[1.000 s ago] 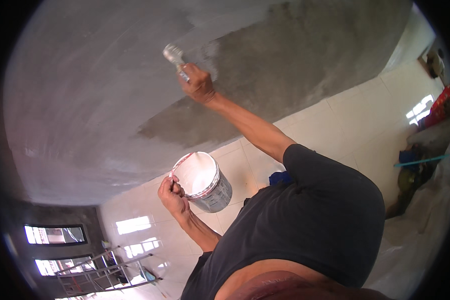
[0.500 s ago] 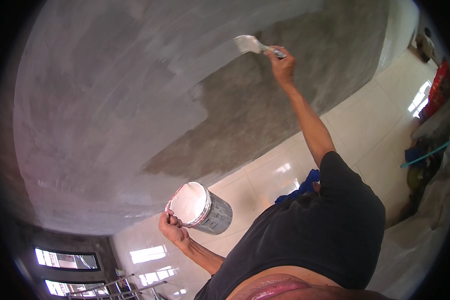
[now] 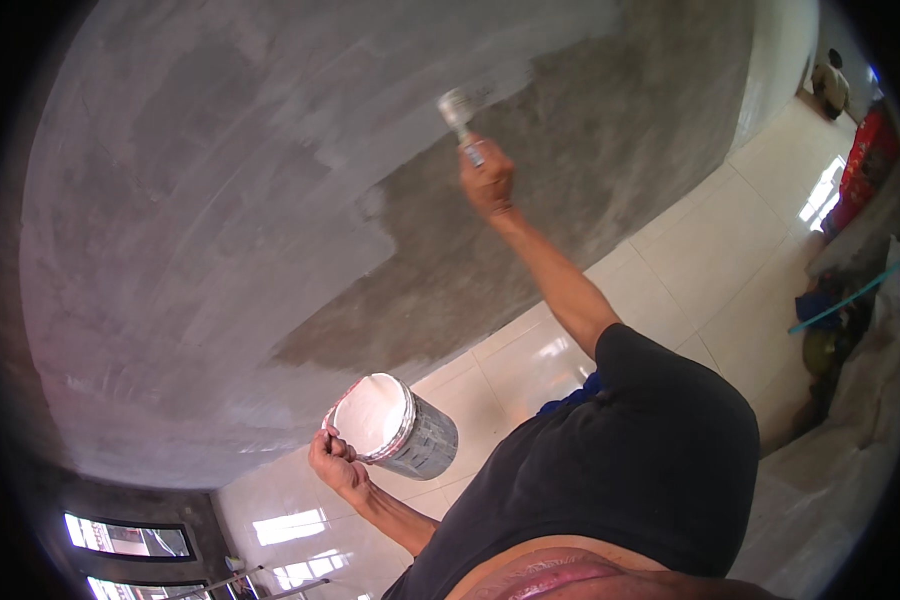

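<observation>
My right hand point(image 3: 488, 178) is closed around the handle of a wide paintbrush point(image 3: 457, 107) whose bristles are coated white. The brush is at the grey wall point(image 3: 240, 200), near the border between a paler coated area and a darker brown-grey patch point(image 3: 440, 230). Whether its bristles touch the wall I cannot tell. Low in front of me, my left hand point(image 3: 336, 462) grips the rim or handle of a paint bucket point(image 3: 432, 440). White paint point(image 3: 370, 415) shows inside the bucket, which is tilted in view.
Pale glossy tiles cover the floor point(image 3: 680, 260) along the wall. At the far right a person point(image 3: 830, 85) is low by the floor, near a red item point(image 3: 867, 165) and a teal stick point(image 3: 845, 300). Windows point(image 3: 128, 537) and metal ladder rails point(image 3: 270, 585) show at lower left.
My right hand and the brush have moved left and down across the wall, and the brush now points more upward. My left hand still holds the bucket in nearly the same place.
</observation>
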### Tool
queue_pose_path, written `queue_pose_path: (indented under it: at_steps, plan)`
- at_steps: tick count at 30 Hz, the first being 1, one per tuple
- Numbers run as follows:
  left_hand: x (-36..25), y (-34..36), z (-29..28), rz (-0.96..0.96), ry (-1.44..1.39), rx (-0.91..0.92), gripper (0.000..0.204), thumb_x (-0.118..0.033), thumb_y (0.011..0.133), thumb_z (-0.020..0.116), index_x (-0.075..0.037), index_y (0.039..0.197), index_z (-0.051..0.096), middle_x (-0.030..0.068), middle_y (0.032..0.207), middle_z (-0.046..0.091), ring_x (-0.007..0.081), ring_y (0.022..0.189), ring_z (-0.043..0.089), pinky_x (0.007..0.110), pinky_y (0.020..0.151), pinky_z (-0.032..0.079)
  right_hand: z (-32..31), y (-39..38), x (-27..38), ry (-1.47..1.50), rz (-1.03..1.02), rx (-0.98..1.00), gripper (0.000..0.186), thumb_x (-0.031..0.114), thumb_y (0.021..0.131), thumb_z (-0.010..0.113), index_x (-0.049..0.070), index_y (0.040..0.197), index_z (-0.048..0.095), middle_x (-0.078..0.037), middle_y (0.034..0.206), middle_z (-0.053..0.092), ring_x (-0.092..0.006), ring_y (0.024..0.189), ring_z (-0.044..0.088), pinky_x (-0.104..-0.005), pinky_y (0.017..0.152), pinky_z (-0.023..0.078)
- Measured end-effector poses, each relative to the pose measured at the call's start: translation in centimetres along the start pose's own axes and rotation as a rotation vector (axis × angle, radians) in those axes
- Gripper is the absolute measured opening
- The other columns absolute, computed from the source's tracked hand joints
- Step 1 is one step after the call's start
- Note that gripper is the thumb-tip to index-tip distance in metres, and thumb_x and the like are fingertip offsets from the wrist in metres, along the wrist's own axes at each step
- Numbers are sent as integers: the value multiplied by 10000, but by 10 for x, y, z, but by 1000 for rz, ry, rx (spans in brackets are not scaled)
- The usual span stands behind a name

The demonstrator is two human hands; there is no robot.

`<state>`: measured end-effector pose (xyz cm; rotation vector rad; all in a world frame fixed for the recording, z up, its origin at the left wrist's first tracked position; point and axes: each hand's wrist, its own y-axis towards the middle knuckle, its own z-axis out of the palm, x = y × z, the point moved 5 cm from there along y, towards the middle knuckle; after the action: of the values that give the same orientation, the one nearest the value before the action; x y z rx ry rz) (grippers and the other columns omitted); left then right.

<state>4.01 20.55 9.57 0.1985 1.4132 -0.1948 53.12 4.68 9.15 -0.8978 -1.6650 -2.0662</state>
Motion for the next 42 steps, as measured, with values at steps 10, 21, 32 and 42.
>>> queue_pose_path:
  at_steps: [10,21,32,42]
  plan:
    - [-6,-10,2,10,53,-73,222,-165,916,489,-66,721,528,-88,492,274,25,403,179,230,380,123,15,-7,4,369,133,217,221,119,834,756,-16,1004,713,-113,921,731,-163,778,677,-302,703,530]
    - [-5,-16,2,10,80,-167,210,-220,924,510,-86,771,560,-101,505,298,21,414,214,227,402,142,-116,111,-166,-11,230,-183,225,156,832,759,1,992,725,-93,848,721,-143,732,636,-301,678,502]
    - [-16,-16,14,-1,27,-166,242,-176,936,475,-56,736,542,-90,497,289,25,400,190,225,379,135,-46,82,-75,-139,21,-137,178,83,826,709,-13,974,688,-168,848,683,-347,739,659,-402,650,513]
    - [-6,-17,3,69,117,-213,244,-214,942,487,-86,740,535,-92,504,287,22,415,193,220,389,146,-61,57,-68,304,241,203,206,127,798,765,8,962,728,-121,863,726,-217,737,686,-324,688,522]
